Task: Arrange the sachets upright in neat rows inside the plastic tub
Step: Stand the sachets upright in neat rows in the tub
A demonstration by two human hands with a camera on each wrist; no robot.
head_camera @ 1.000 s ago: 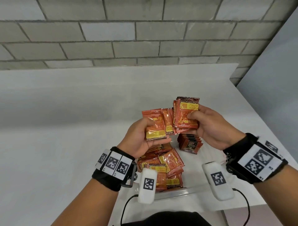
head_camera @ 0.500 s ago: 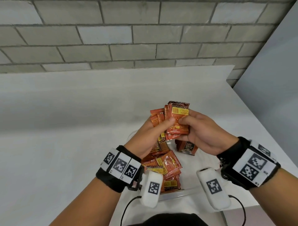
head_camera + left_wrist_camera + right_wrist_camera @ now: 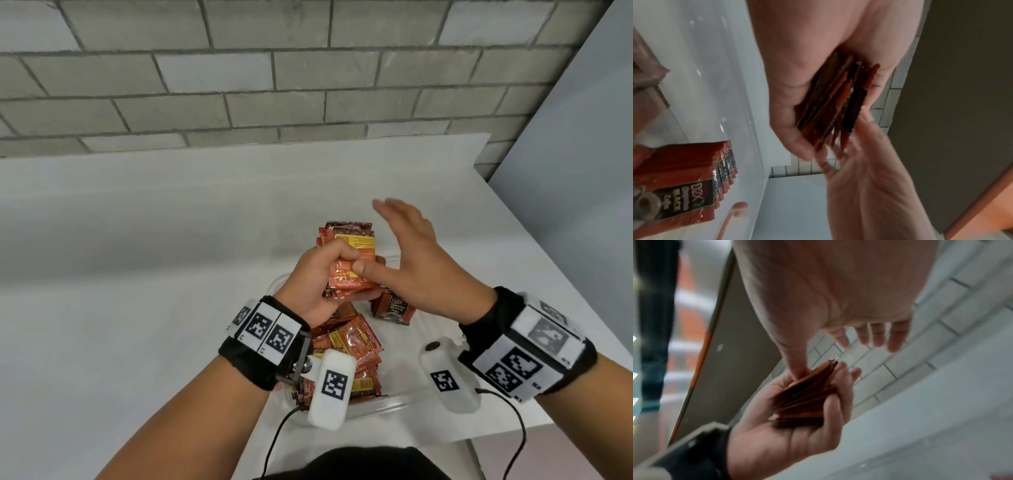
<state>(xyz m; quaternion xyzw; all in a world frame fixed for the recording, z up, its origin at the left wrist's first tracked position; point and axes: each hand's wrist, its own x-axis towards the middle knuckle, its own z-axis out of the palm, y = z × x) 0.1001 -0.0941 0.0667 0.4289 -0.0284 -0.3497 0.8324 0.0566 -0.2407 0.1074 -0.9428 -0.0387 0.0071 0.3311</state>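
The left hand grips a bundle of sachets above the plastic tub. The right hand, previously pinching them, now spreads open. An upright row reads "D2X BLACK".

A white table runs back to a grey block wall, its right edge slanting toward the near right. A clear plastic tub stands directly on it at the near edge, right of centre, holding sachets.
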